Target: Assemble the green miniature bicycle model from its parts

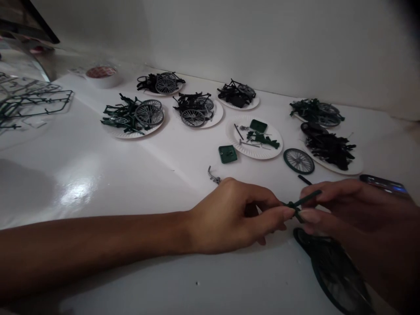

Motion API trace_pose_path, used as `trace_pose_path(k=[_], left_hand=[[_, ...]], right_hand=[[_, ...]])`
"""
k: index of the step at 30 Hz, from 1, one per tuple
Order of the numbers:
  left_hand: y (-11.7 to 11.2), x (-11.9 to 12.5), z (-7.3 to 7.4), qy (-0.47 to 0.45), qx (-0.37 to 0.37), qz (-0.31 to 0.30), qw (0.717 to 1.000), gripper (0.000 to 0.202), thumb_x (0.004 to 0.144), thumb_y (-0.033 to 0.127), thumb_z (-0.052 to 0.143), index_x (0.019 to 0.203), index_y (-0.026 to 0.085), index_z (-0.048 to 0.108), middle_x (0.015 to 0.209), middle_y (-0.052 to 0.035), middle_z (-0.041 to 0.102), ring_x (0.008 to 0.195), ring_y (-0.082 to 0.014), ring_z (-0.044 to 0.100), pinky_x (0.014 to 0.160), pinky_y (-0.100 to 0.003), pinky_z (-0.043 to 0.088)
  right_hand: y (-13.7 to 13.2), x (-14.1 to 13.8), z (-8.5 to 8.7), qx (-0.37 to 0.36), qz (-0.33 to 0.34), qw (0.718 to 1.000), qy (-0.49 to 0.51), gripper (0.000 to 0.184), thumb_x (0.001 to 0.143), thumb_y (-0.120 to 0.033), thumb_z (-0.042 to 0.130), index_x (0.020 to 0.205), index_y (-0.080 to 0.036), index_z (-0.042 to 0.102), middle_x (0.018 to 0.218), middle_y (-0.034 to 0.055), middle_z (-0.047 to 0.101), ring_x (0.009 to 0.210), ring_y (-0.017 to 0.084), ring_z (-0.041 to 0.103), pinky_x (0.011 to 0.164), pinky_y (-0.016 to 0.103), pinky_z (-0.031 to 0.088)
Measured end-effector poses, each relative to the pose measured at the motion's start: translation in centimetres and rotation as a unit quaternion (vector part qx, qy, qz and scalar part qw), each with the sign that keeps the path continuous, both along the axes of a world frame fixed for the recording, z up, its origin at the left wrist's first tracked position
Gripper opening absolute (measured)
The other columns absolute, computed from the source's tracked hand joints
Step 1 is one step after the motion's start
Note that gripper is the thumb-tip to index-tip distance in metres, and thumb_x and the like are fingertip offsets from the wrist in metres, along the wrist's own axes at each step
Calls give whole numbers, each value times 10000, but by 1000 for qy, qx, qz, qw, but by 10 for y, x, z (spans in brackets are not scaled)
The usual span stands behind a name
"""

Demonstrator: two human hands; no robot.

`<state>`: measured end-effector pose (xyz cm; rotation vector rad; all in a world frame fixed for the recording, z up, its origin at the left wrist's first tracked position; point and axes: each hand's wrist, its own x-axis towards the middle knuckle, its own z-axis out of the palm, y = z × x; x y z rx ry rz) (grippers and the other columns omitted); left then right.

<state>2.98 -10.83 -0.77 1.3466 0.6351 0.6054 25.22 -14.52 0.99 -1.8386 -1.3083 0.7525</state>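
Between my two hands is a small dark green plastic part (306, 199), thin and stick-like, with a short crosspiece. My left hand (239, 214) pinches its left end between thumb and fingers. From the other side my right hand (341, 205) grips it too, thumb against fingertips. Below the right hand lies a dark wheel-like assembly (337, 271), partly covered by that hand. A grey handlebar-shaped piece (214, 176) rests just beyond the left hand. A spoked wheel with a green rim (299, 161) lies beyond the right hand, near a short dark rod (304, 179).
Behind the hands, a paper plate (231, 135) carries small green parts, with a green square tray (227, 154) beside it. Several more plates hold piles of model bicycle parts (131, 116). Green sprue frames (36, 100) lie at left, near a tape roll (102, 78). A phone-like device (383, 183) sits right.
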Motion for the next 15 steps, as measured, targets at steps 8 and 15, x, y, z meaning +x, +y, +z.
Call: trace_pose_path(k=[8,15], left_hand=[[2,0,-4,-45,-49,-23,998,335,940,434,671,893,105,717,891,-96,732,668,-138,670,626,-222,562],[2,0,-2,-55,-66,-42,995,377,940,476,663,846,112,696,871,-89,719,635,-129,660,626,-226,562]], right_hand=[[6,-4,9,-55,92,994,34,345,633,-484,872,895,-302,740,708,12,770,491,174,673,432,233,551],[5,2,7,-79,133,986,62,258,688,-456,854,840,-279,743,618,2,728,497,171,662,437,238,534]])
